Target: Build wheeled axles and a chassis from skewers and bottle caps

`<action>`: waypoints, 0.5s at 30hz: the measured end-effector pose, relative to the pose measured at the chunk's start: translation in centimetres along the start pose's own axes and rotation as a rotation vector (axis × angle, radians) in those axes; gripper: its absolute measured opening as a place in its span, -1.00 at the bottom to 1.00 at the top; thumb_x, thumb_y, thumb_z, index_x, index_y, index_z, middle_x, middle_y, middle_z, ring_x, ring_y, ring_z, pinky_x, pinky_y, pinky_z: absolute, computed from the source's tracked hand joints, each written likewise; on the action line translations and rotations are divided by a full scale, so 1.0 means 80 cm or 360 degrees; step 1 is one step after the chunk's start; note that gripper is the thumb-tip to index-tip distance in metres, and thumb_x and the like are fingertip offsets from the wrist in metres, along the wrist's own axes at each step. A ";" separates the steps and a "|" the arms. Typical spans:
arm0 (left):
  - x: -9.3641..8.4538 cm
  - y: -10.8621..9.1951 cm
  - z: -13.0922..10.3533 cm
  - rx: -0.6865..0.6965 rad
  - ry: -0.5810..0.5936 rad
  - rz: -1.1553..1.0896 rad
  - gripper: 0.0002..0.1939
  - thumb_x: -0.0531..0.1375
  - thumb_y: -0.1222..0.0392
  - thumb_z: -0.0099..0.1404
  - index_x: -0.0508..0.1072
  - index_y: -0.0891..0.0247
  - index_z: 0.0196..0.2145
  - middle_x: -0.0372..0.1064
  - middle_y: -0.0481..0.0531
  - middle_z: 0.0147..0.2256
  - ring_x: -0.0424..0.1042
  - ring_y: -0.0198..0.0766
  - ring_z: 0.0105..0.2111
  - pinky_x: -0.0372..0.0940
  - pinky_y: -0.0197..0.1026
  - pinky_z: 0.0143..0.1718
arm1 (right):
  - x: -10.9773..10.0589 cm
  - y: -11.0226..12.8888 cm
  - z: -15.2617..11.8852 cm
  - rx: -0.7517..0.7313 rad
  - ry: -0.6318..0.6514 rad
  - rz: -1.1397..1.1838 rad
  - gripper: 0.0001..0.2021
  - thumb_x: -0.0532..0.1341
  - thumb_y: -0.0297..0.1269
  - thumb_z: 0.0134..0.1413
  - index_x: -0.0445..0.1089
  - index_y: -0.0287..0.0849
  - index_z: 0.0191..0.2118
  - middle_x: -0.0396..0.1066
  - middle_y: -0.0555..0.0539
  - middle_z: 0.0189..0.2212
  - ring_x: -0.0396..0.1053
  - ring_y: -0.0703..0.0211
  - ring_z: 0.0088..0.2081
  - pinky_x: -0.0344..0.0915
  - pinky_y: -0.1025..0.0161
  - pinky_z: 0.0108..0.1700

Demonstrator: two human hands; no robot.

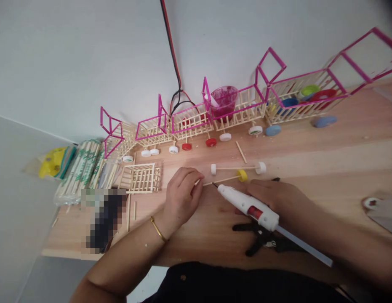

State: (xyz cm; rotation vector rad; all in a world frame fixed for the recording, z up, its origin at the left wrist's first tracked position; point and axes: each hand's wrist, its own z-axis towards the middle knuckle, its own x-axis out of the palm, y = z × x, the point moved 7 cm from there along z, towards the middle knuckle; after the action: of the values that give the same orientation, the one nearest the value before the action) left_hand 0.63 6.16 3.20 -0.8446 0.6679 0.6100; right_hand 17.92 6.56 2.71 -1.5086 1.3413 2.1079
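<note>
My left hand (184,194) is closed on the left end of a thin wooden stick (225,180), which has a yellow cap (242,175) at its other end. In my right hand (268,194) is a white glue gun (246,204), a clear glue stick sticking out of its back. The gun's dark tip is close to the stick, just right of my left fingers. Behind them lies another stick (235,168) with a white cap at each end. A small wooden lattice basket (142,178) rests to the left.
Several stick carts with magenta rims (189,126) line the wall, a magenta cup (223,103) among them. Bagged sticks (80,168) and a blurred dark object (105,223) are at left. A black clamp (262,237) lies below the glue gun.
</note>
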 end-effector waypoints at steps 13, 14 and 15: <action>0.010 -0.010 0.003 -0.0012 0.0146 0.0004 -0.96 0.14 0.33 0.26 0.33 0.27 -0.30 0.35 0.02 -0.39 0.28 -0.27 -0.36 0.21 -0.20 -0.31 | 0.009 -0.027 0.001 0.0243 -0.0002 0.0022 -0.74 0.14 -0.04 0.06 0.31 -0.10 -0.48 0.37 0.02 -0.56 0.33 0.20 -0.53 0.15 0.30 -0.53; 0.010 -0.011 0.003 0.0013 0.0151 0.0015 -0.95 0.14 0.34 0.26 0.33 0.27 -0.29 0.36 0.03 -0.39 0.28 -0.27 -0.35 0.21 -0.20 -0.31 | 0.007 -0.025 0.001 0.0237 0.0000 0.0046 -0.74 0.14 -0.04 0.06 0.30 -0.10 -0.47 0.37 0.02 -0.55 0.34 0.19 -0.51 0.16 0.30 -0.51; 0.010 -0.012 0.003 0.0034 0.0154 0.0025 -0.94 0.14 0.34 0.26 0.33 0.27 -0.28 0.36 0.04 -0.38 0.28 -0.27 -0.35 0.21 -0.20 -0.31 | 0.006 -0.025 0.001 0.0241 0.0003 0.0058 -0.74 0.14 -0.03 0.06 0.30 -0.10 -0.47 0.37 0.02 -0.54 0.34 0.19 -0.51 0.17 0.30 -0.50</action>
State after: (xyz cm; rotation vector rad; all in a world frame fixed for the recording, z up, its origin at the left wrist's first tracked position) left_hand 1.95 6.03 3.17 -0.8538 0.7684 0.5779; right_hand 18.89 7.63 1.25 -1.4362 1.5029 1.9764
